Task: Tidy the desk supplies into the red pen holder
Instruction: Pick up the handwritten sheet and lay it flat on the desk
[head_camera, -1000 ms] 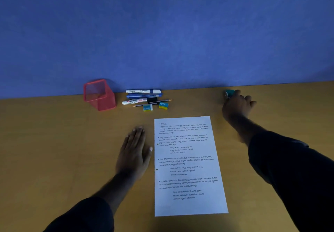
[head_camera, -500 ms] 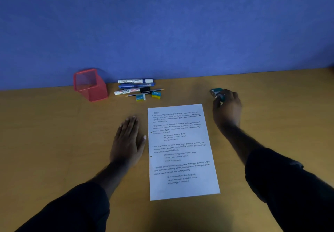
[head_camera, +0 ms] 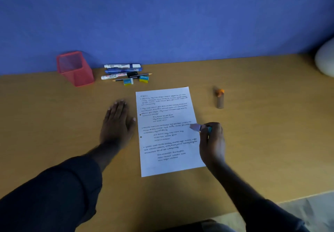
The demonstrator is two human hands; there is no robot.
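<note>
R hand is clamped on a small teal-and-pale item, prob. a stapler or tape dispenser, can't tell which, held over the right edge of the printed sheet. L hand lies flat on the desk just left of the sheet, fingers spread, gripping nothing. Red pen holder sits at the back edge toward the left, tilted w/ its mouth facing fwd. To do this well: carry the item across above the sheet w/o dragging paper, approach the holder's open mouth from the front, release only once it's inside; L hand could steady the mesh holder, which prob. tips easily. Still to go, just right of the holder along the back edge: markers, a pencil, two erasers. A small tube w/ orange cap stands right of the sheet, well apart. Surface is wood-tone laminate, blue wall behind, dim light; a pale round object at the far right edge.
</note>
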